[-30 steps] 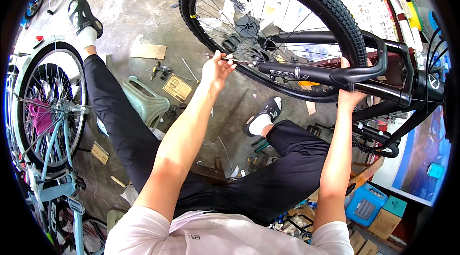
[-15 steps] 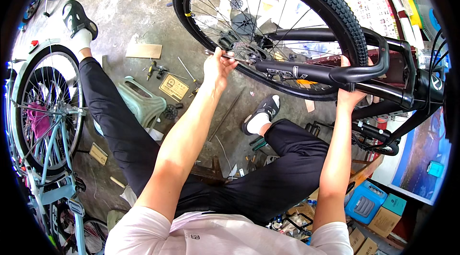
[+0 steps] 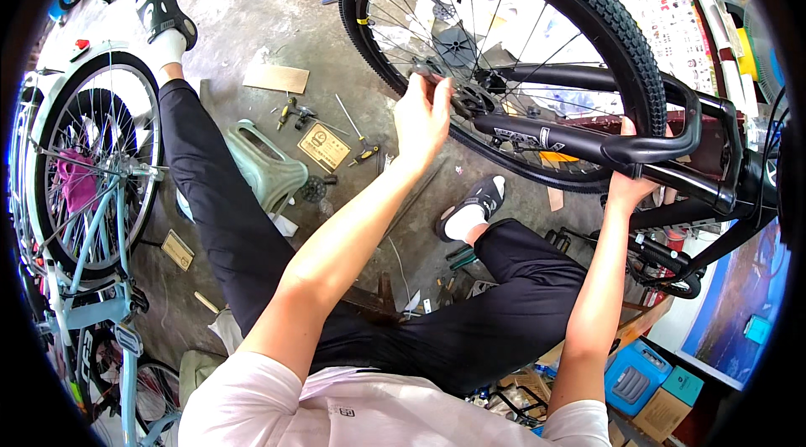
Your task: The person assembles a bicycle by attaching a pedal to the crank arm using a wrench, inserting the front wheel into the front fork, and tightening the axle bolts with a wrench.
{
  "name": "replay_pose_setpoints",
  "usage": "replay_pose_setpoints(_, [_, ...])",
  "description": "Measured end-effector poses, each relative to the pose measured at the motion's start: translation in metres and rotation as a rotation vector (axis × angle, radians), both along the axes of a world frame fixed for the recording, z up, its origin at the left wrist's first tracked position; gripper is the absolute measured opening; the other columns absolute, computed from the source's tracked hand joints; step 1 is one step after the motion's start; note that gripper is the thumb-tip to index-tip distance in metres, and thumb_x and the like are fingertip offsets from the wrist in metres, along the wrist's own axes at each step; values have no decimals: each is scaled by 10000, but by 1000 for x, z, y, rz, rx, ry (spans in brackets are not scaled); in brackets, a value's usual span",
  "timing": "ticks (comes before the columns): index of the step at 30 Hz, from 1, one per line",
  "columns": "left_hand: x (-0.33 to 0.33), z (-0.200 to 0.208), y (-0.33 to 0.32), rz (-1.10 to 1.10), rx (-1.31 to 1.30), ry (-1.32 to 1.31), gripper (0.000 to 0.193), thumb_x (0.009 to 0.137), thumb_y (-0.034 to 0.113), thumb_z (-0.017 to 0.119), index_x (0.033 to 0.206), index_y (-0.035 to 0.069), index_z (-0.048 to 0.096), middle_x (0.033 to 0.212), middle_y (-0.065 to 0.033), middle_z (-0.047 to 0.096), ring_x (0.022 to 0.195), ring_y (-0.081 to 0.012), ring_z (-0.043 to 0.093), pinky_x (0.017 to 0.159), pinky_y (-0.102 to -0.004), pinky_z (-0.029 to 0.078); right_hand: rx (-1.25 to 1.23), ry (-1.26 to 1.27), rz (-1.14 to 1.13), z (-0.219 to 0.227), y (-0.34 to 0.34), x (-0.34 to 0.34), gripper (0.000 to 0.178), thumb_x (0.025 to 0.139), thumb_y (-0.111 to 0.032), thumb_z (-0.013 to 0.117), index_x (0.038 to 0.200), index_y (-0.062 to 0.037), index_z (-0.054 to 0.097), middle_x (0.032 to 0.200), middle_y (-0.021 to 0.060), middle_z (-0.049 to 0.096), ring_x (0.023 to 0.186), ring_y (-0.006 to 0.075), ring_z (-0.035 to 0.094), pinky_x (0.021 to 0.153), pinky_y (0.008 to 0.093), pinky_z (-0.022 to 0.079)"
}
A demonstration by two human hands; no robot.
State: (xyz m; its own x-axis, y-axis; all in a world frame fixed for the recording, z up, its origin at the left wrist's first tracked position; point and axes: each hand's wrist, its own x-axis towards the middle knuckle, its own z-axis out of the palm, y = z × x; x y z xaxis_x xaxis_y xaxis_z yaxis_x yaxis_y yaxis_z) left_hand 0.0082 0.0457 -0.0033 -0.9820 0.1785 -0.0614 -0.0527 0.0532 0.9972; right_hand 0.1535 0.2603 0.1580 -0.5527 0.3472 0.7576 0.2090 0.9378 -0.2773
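A bicycle front wheel (image 3: 653, 69) with a knobby black tire stands between the legs of a black suspension fork (image 3: 571, 138). My right hand (image 3: 631, 188) is closed round the lower fork leg near the arch, its thumb showing on the far side. At the hub, beside the brake disc (image 3: 475, 99), my left hand (image 3: 424, 115) has its fingers drawn together. A small greyish piece shows blurred at those fingertips; its kind is unclear. The back of the left hand hides part of the spokes and rim.
A pale green plastic stool (image 3: 264, 166) lies on the floor near my left leg, with screwdrivers (image 3: 363, 145) and a cardboard piece (image 3: 275, 78) beyond it. On the left stands a light blue bicycle (image 3: 101, 195). A blue case (image 3: 635, 376) and boxes sit at lower right.
The whole view has shifted slightly, so most things appear farther right. My left hand has turned and come closer to the hub; the thin dark piece it pinched shows less. The right hand keeps its hold.
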Motion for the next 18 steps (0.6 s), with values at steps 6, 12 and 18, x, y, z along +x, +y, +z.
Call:
replay_pose_setpoints(6, [-12,-16,-2,-34,311,-226,233,1041,244,526,1053,13,557,917,-117,716,692,-139,644,658,-284,556,-41,53,29,-3,8,2,518,822,-178,847,1217,36,588,1060,117,663,929,195,629,908,333,479])
replay_pose_setpoints(12, [-27,-71,-19,174,727,-899,267,1066,278,412,1036,38,526,940,-164,699,736,-218,633,732,-403,576,18,30,14,-1,6,1,481,853,-140,816,1220,52,570,1072,120,663,929,191,626,915,327,487])
replay_pose_setpoints(18, [-12,-105,-14,212,781,-1068,258,1061,255,366,995,54,515,989,-164,690,787,-231,624,786,-416,559,-74,11,-17,-4,1,2,518,853,-113,805,1272,40,541,1123,120,645,973,196,630,935,339,490])
